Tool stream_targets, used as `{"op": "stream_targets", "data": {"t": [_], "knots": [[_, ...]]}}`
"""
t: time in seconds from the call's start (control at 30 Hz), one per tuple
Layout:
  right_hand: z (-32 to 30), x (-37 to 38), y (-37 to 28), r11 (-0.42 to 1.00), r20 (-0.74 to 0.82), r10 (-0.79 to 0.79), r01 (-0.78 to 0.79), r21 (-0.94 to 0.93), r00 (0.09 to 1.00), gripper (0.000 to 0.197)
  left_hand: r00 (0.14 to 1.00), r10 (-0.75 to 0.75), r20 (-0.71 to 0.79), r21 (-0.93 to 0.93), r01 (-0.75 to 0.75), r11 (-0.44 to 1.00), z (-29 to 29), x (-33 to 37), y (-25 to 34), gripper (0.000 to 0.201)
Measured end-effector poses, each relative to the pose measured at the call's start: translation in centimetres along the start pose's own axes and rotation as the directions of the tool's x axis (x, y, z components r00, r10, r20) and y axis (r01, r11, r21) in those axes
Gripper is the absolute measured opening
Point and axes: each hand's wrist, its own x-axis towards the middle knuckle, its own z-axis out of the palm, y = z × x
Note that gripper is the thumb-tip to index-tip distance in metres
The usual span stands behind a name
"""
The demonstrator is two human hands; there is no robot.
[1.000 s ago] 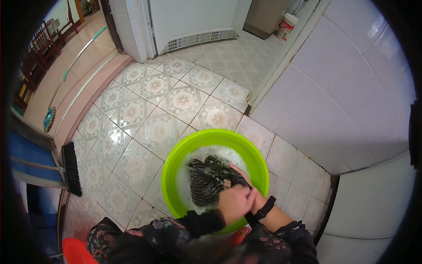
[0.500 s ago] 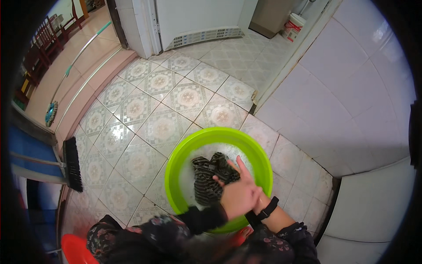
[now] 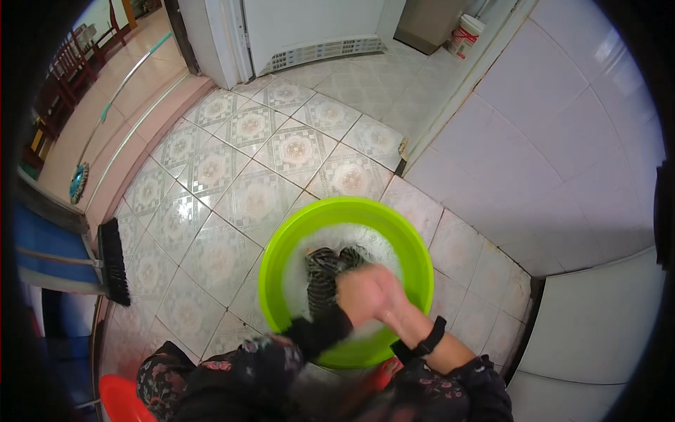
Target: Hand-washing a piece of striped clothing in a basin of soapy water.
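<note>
A dark striped cloth (image 3: pixel 321 281) lies bunched in soapy water in a bright green basin (image 3: pixel 275 264). My left hand (image 3: pixel 357 294) and my right hand (image 3: pixel 394 295) are pressed together above the basin, over the cloth's right side. The left one lies across the right one near the thumb and wrist. Motion blurs both, and their fingers are hidden, so I cannot tell whether they touch the cloth. A black band (image 3: pixel 430 339) circles my right wrist. My dark sleeves are pushed up.
The basin stands on patterned floor tiles (image 3: pixel 253 197). At the left are a broom head (image 3: pixel 114 264), a mop (image 3: pixel 79 183) and a raised step (image 3: pixel 151 144). A red plastic piece (image 3: pixel 123 401) shows at lower left. A tiled wall (image 3: pixel 520 155) and a white panel (image 3: pixel 583 323) bound the right.
My right hand's fingers, spread above the cloth before, are now out of sight. Both hands have come closer together over the cloth. The whole view has shifted slightly.
</note>
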Motion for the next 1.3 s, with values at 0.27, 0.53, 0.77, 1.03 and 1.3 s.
{"op": "stream_targets", "data": {"t": [0.27,0.53,0.77,1.03,1.3], "knots": [[-1.8,-0.2,-2.4,0.761,0.038,-0.18,0.164,-0.627,0.983,0.013,0.949,-0.271,0.158,0.195,0.239,0.951,-1.3,3.7,-6.9,0.036],[0.4,-0.3,-3.2,-0.709,0.323,-0.52,-0.189,-0.679,0.791,0.038,0.942,-0.314,0.117,0.215,0.285,0.934,-2.6,5.0,-12.8,0.016],[-2.3,7.0,0.1,-0.663,0.599,-0.348,0.262,-0.701,0.721,0.039,0.892,-0.345,0.293,0.312,0.252,0.916,-2.7,3.7,-11.1,0.027],[5.2,-4.3,-5.5,0.743,0.259,-0.377,0.457,-0.489,0.889,0.017,0.761,-0.16,0.629,0.092,0.132,0.987,-3.4,2.1,-12.2,0.057],[0.2,-6.8,-10.1,0.711,0.41,-0.346,0.521,-0.472,0.844,0.027,0.805,-0.277,0.525,0.196,0.202,0.96,-5.3,5.1,-10.2,0.049]]}}
